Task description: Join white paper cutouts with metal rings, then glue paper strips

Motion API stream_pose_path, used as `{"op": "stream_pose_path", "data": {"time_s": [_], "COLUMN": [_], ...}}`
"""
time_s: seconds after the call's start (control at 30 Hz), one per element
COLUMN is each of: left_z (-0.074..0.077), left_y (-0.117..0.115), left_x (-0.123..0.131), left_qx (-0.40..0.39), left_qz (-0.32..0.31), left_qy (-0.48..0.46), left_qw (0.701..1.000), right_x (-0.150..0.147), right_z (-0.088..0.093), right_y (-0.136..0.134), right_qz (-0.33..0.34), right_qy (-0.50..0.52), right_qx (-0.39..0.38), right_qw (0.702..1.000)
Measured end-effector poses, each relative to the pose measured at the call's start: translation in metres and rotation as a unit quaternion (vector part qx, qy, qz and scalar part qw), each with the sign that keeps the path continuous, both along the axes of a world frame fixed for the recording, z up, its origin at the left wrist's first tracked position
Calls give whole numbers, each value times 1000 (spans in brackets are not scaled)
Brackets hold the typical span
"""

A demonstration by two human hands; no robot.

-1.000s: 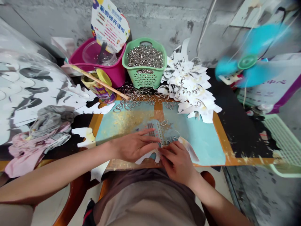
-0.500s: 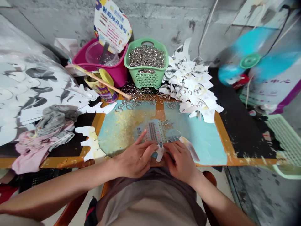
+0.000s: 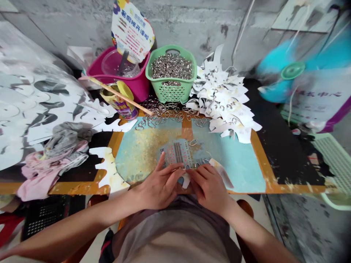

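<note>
My left hand (image 3: 160,186) and right hand (image 3: 210,190) meet at the near edge of a teal-painted board (image 3: 145,157). Between them stands a narrow white scalloped paper strip (image 3: 186,180), partly hidden by my fingers. My right fingers pinch it, while my left thumb stands raised beside a printed card (image 3: 175,151). Small metal rings (image 3: 199,162) lie at my fingertips, and a single oval ring (image 3: 193,142) rests on the card just beyond them. I cannot tell whether my left fingers grip anything.
A green basket of metal rings (image 3: 171,91) stands behind the board, with loose rings (image 3: 170,115) spilled before it. Ringed white paper strips (image 3: 222,98) are heaped to the right. A pink tub (image 3: 122,86), crumpled cloth (image 3: 55,160) and large white sheets (image 3: 35,106) crowd the left; a spinning teal fan (image 3: 282,73) stands right.
My hands have drawn closer around the paper strip, and my left thumb has risen. The whole view has drifted slightly, while the fan keeps spinning.
</note>
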State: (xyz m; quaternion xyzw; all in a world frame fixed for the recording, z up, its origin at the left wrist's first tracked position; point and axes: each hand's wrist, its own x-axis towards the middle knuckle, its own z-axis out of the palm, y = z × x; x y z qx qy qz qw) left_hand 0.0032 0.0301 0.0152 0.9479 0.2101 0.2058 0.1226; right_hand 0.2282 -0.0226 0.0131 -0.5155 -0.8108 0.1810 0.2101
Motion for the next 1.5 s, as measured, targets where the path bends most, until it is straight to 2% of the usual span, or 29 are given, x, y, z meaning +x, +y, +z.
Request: {"op": "stream_pose_path", "data": {"time_s": [0.1,0.2,0.27,0.33,0.53,0.7,0.9,0.97,1.13,1.2,1.3,1.37,1.5], "left_z": [5,11,14,14,12,14,9,9,11,10,10,10,6], "left_y": [1,4,6,7,1,-3,-4,-4,1,4,7,5,-5], "left_x": [0,5,12,20,39,46,49,50,47,43,34,29,23], "left_qx": [-13,-21,-30,-40,-53,-9,89,82,-34,-42,-14,-20,-55], "left_qz": [17,94,157,193,223,207,178,178,237,280,338,310,178], "left_qy": [-71,-137,-111,-58,6,35,55,60,61,49,2,-33,-85], "left_qw": [997,986,981,979,973,978,978,979,969,958,941,950,979], "right_x": [-1,0,0,2,4,3,1,2,3,4,5,4,4], "right_z": [-1,-4,-5,-7,-11,-13,-13,-12,-11,-11,-11,-12,-11], "right_y": [0,0,0,1,-1,-2,-2,-2,-2,-2,-3,-3,-3], "right_qz": [-1,1,1,2,1,-10,-16,-15,-5,5,13,10,10], "right_qy": [8,22,30,46,68,55,44,35,32,34,36,36,37], "right_qx": [12,23,31,44,50,38,41,33,22,22,27,32,37], "right_qw": [1000,999,999,998,996,998,998,999,999,999,999,999,999]}}
